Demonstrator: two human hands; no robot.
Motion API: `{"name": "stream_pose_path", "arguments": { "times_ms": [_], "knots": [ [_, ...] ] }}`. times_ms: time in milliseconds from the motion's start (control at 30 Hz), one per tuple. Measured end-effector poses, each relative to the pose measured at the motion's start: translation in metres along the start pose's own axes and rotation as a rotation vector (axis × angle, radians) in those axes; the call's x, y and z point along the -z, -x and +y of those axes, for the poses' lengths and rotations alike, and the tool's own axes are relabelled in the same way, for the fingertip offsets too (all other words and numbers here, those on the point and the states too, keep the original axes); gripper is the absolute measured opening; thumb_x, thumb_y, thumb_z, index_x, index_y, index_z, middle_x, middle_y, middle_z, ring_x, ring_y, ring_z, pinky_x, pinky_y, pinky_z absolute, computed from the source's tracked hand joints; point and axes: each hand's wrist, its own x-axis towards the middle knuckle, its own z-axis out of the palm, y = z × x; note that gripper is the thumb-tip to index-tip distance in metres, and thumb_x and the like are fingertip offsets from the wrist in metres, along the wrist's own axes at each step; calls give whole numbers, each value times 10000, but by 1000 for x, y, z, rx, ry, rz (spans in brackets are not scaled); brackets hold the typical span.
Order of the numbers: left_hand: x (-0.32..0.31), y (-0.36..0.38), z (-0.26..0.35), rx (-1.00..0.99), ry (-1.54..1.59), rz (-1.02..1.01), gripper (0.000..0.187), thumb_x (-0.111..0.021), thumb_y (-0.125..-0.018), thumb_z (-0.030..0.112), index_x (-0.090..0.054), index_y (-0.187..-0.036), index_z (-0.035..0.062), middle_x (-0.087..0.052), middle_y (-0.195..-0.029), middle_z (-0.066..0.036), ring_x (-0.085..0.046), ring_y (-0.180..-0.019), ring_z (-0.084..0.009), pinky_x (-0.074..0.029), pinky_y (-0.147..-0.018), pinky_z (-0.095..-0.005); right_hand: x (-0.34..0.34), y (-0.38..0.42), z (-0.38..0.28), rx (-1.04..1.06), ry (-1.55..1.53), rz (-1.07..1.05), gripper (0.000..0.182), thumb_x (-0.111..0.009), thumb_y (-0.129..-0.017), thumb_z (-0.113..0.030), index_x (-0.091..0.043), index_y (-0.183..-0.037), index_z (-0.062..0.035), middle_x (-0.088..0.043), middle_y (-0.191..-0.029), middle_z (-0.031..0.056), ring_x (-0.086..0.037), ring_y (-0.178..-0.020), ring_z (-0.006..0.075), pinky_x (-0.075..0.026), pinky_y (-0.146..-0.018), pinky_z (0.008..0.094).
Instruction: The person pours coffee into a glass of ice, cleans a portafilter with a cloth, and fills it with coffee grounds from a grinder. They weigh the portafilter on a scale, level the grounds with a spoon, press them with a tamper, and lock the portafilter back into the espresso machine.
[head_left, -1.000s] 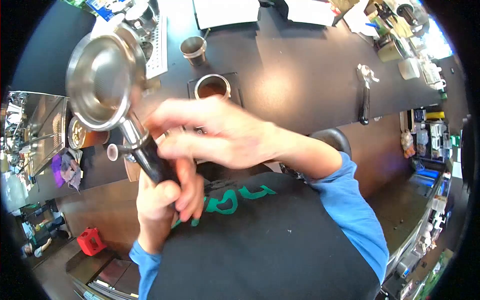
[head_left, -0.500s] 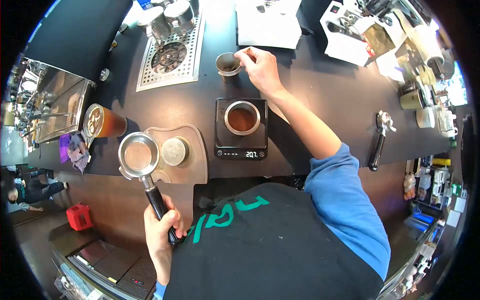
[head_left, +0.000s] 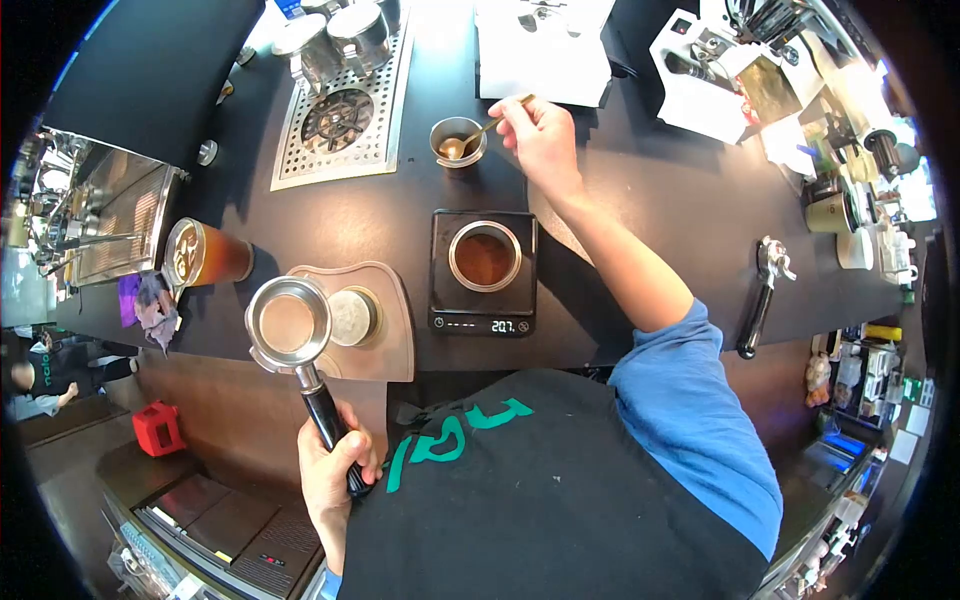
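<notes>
My left hand (head_left: 336,462) is closed around the black handle of a portafilter (head_left: 288,325), whose metal basket faces up with a tan inside. The basket is held above a tamping mat (head_left: 393,345), beside a round metal tamper (head_left: 352,317). In my right hand (head_left: 541,146), a gold spoon (head_left: 486,131) is pinched by its handle, its bowl in the mouth of a small grey cup (head_left: 459,160). Nearer me, a black scale (head_left: 447,300) reads 20.7 and carries a metal dosing cup (head_left: 456,258) with brown ground coffee (head_left: 485,260).
A glass of amber drink (head_left: 215,252) stands at the left by the espresso machine (head_left: 120,235). Metal pitchers (head_left: 360,42) stand at the drip tray (head_left: 300,172). White sheets (head_left: 545,60) lie at the back. Another portafilter (head_left: 764,290) rests on the right. A person (head_left: 65,370) is at far left.
My right hand has tilted, and the gold spoon's bowl now shows in the grey cup. The portafilter has shifted slightly right. The scale still reads 20.7.
</notes>
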Motion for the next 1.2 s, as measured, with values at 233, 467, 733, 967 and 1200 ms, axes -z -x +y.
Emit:
{"name": "stream_pose_path", "arguments": {
  "times_ms": [233,467,733,967,1200],
  "knots": [
    [5,-2,-6,-48,-32,-62,395,-709,-769,237,-416,-937,32,-431,-530,-21,-422,-362,-107,-344,-351,-238,15,-1,-9,-142,-205,36,213,-543,-858,-173,-673,-818,-9,-603,-655,32,-538,-560,74,-425,-498,224],
    [4,-1,-5,-40,-51,-72,427,-723,-760,271,-416,-936,32,-426,-528,-16,-419,-360,-105,-340,-347,-238,3,-7,0,352,268,-239,166,-533,-860,-153,-657,-893,-47,-654,-753,110,-642,-702,250,-485,-641,342],
    [12,4,-9,-52,-27,-57,429,-720,-767,283,-416,-939,33,-431,-540,-19,-416,-361,-104,-342,-344,-239,0,-10,-1,83,233,-206,249,-508,-866,-229,-682,-829,-55,-639,-659,48,-599,-595,125,-468,-582,276],
    [17,7,-10,-40,-14,-88,422,-714,-773,280,-416,-946,37,-430,-543,-21,-416,-362,-105,-346,-344,-237,20,-1,-22,-92,-191,-42,214,-533,-905,-177,-673,-852,-24,-619,-702,28,-541,-588,79,-447,-530,219],
    [19,8,-7,-33,-28,-102,389,-721,-751,238,-433,-893,17,-468,-544,-34,-450,-376,-108,-406,-369,-240,54,62,-66,-38,-267,-79,196,-521,-923,-152,-659,-879,-19,-615,-728,31,-541,-610,76,-447,-551,218]
  ]
}}
